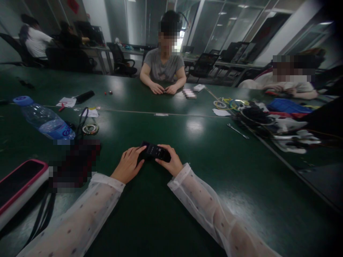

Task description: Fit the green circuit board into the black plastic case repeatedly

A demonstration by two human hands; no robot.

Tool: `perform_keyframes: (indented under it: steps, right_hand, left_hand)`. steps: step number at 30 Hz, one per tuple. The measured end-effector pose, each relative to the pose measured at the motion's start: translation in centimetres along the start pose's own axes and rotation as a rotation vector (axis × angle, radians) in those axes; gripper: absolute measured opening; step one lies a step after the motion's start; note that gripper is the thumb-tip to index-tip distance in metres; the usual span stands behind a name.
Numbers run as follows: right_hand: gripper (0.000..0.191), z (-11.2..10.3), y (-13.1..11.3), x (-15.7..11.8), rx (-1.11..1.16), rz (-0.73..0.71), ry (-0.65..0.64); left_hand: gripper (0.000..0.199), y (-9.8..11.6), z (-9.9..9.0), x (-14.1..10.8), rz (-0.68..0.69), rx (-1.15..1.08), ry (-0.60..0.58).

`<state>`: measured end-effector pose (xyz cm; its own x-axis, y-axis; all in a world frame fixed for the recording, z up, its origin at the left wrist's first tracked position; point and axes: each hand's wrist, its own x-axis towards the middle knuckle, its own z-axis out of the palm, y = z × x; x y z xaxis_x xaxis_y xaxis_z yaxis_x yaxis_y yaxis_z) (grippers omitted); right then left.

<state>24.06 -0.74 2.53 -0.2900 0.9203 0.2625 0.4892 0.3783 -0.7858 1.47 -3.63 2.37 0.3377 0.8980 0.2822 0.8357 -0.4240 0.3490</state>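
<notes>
A small black device (156, 151) with white marks on its lit screen is held just over the green table in front of me. My right hand (171, 161) grips its right end, thumb on the near side and fingers over the far side. My left hand (130, 164) is at the other end, its index fingertip touching the device's top left part. The left thumb is stretched out apart from that finger, near the device's lower edge. What exactly the device is, I cannot tell. Both forearms are in sheer white dotted sleeves.
Left on the green table (187, 207) are a tilted water bottle (46, 119), a bead bracelet (90, 129), a pink-edged case (21, 189) and a blurred dark red object (75, 164). A wrench (238, 131) and a cable pile (257, 117) lie right. A person (163, 67) sits opposite.
</notes>
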Motion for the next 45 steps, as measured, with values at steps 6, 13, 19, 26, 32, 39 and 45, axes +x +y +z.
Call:
perform_keyframes:
  steps: [6, 13, 19, 26, 32, 39, 45]
  right_hand:
    - [0.052, 0.06, -0.14, 0.09, 0.035, -0.021, 0.021]
    - [0.054, -0.08, -0.08, -0.06, 0.065, 0.057, -0.008]
    - [0.053, -0.18, 0.28, -0.15, 0.073, 0.077, -0.027]
    - [0.052, -0.13, 0.43, -0.15, 0.084, 0.068, -0.006]
    - [0.051, -0.01, 0.16, -0.2, 0.08, 0.076, 0.007]
    - [0.051, 0.33, -0.27, -0.34, 0.004, 0.092, 0.039]
    - [0.05, 0.35, -0.12, -0.32, -0.034, 0.114, 0.053]
  left_hand:
    - [0.053, 0.09, -0.05, 0.05, -0.004, 0.008, -0.014]
    - [0.055, 0.03, 0.05, 0.08, 0.003, 0.017, -0.002]
    - [0.054, -0.05, 0.03, 0.05, 0.013, 0.012, 0.002]
    - [0.052, 0.04, -0.02, -0.01, 0.011, -0.004, 0.007]
    - [0.053, 0.11, -0.12, 0.04, -0.002, -0.013, -0.007]
    - [0.057, 0.08, 0.01, -0.01, 0.015, -0.048, 0.052]
    - [0.063, -0.22, 0.35, -0.05, -0.002, -0.049, 0.072]
